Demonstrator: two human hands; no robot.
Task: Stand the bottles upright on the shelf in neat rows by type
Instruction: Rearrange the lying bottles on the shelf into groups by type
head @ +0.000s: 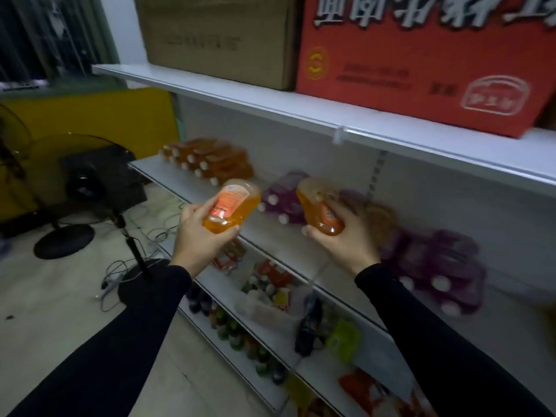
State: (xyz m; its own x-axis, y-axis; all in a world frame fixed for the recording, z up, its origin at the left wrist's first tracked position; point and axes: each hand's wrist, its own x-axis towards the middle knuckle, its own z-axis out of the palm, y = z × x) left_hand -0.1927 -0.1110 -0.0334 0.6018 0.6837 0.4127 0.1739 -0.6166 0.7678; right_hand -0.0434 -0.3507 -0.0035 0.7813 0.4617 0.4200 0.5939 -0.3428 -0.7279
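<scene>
Far left of the fingers: orange bottles in a row (pixel 207 159) on the white shelf (pixel 192 183). Left hand (pixel 201 233), fingers curled round an orange bottle (pixel 231 206), base tilted up toward the shelf. Between both hands, behind: purple bottles (pixel 282 195), white caps forward. Right hand (pixel 346 236), fingers wrapped round a second orange bottle (pixel 320 210), tilted. Right of those fingers: blurred purple bottles (pixel 436 266) on the shelf.

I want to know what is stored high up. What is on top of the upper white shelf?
On the upper white shelf stand a brown cardboard box and a red box side by side. Anything behind them is covered, and the frame cuts their tops.
</scene>
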